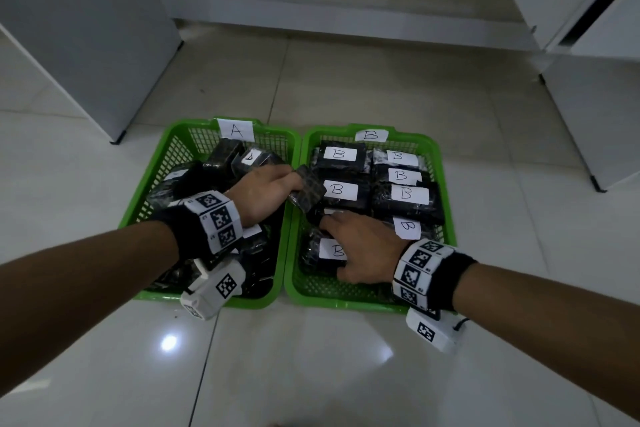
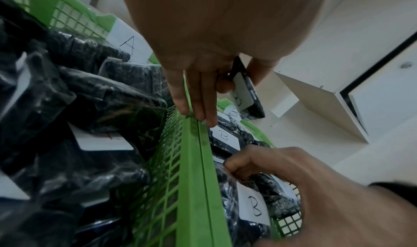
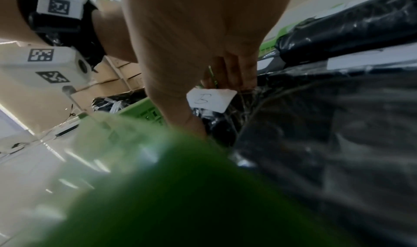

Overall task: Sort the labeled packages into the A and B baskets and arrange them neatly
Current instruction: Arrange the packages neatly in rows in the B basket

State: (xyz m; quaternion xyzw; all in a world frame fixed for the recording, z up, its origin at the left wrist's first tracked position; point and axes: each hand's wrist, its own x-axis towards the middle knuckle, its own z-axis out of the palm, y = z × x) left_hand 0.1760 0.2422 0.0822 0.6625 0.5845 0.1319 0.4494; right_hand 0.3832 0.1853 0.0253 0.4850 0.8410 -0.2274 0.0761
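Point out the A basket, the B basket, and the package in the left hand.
A basket (image 1: 162, 163): head view, left mesh wall.
B basket (image 1: 446, 204): head view, right rim.
package (image 1: 309, 191): head view, dark back face.

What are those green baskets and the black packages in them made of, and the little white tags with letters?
The green baskets look like moulded plastic: even colour, a lattice of small holes, smooth rims. The black packages seem wrapped in thin glossy plastic film that crinkles and catches glints of light; what is inside cannot be seen. The white tags look like matte paper, with handwritten letters.
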